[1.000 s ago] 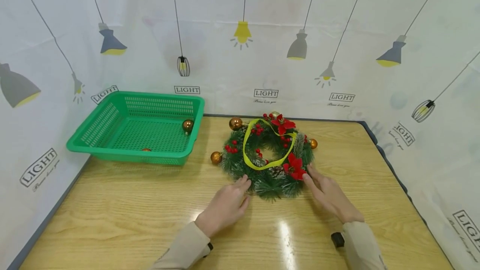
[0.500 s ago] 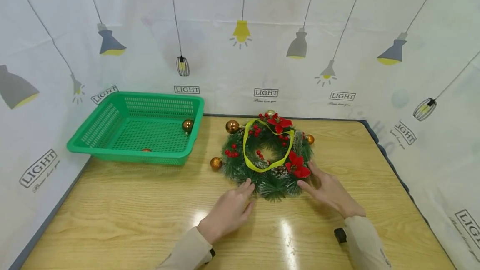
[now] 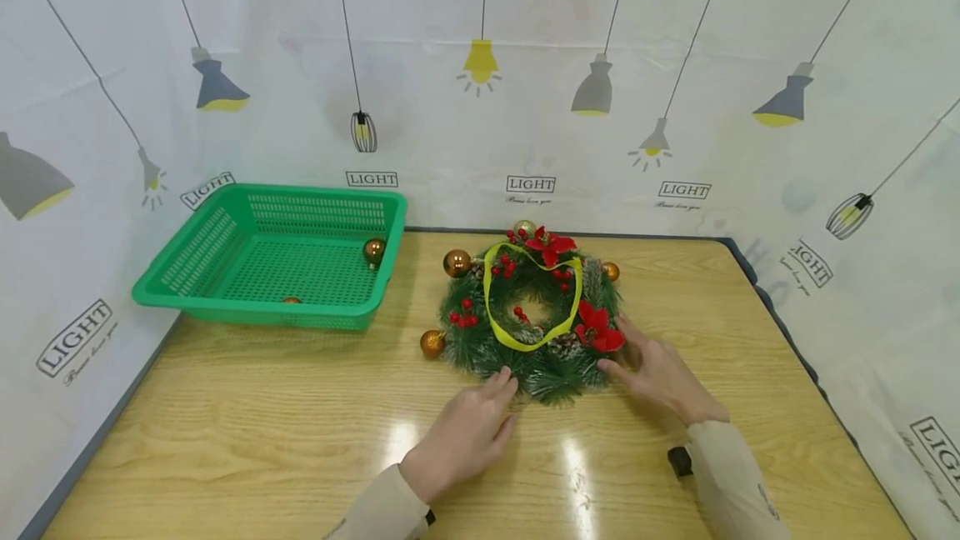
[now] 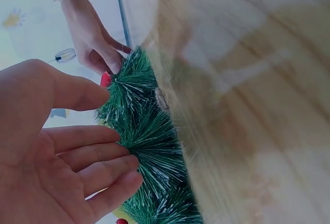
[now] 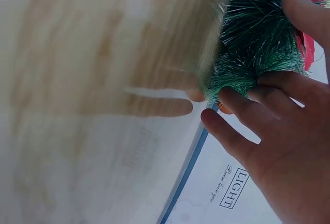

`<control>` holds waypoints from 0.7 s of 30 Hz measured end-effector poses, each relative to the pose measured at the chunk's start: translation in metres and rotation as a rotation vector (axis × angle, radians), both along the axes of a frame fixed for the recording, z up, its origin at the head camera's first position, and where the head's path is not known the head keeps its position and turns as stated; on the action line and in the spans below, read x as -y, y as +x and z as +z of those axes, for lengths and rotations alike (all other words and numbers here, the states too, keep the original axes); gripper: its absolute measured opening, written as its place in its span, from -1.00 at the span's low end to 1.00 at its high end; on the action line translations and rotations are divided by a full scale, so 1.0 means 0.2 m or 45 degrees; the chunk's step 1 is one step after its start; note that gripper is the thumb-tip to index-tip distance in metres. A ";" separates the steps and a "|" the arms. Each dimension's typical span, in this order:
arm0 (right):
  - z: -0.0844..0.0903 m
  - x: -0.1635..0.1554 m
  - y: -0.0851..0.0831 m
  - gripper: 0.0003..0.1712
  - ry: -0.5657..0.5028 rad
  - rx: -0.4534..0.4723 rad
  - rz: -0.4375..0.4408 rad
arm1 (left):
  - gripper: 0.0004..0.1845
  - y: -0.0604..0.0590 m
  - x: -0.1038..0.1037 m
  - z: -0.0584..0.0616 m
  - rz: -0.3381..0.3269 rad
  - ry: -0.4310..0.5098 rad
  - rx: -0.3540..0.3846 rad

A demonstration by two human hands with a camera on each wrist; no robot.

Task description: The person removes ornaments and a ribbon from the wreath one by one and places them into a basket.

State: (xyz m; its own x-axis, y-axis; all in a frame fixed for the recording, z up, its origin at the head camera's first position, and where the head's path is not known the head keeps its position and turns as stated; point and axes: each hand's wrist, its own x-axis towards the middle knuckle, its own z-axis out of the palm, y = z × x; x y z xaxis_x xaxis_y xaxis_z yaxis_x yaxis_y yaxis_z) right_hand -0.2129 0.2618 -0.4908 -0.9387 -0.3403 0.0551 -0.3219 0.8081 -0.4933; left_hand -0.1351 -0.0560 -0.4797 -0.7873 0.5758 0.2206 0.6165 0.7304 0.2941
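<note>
A green Christmas wreath (image 3: 551, 377) lies flat on the table, decked with red poinsettias (image 3: 597, 328), red berries, a pinecone and shiny baubles (image 3: 457, 263). A loop of yellow ribbon (image 3: 525, 347) rests on top of it. My left hand (image 3: 465, 432) is at the wreath's near edge, its extended fingertips right at the green needles in the left wrist view. On the near right side, my right hand (image 3: 663, 373) reaches around the rim beside a poinsettia. Its thumb lies near the needles and its lightly bent fingers (image 5: 234, 105) are spread along the outer edge.
A green plastic basket (image 3: 273, 307) stands at the back left, with a copper bauble (image 3: 374, 252) in its right side and another partly hidden behind its front wall. The wooden table (image 3: 262, 423) backs onto a lamp-printed cloth (image 3: 420, 82).
The wreath has turned counterclockwise: its upper-left bauble has moved left and toward me, its right one away and left. My left hand has slid slightly right along the edge; my right hand shifted slightly.
</note>
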 end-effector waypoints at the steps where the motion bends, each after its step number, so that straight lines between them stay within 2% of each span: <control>1: 0.00 0.00 0.00 -0.01 0.003 -0.008 0.004 | -0.49 0.00 0.00 0.00 -0.001 -0.008 -0.006; 10: 0.03 -0.02 -0.04 0.00 0.005 -0.006 0.026 | -0.46 0.02 -0.02 -0.01 -0.008 -0.022 -0.003; 13: 0.02 -0.03 -0.04 -0.03 -0.002 -0.019 0.036 | -0.46 0.02 -0.01 0.00 -0.027 0.022 0.065; 17: 0.04 -0.03 -0.01 0.01 -0.002 -0.001 0.036 | -0.45 0.00 0.08 0.05 -0.015 0.174 0.176; 21: 0.09 -0.01 0.08 0.05 -0.009 -0.033 0.008 | -0.41 -0.07 0.20 0.12 0.070 0.360 0.153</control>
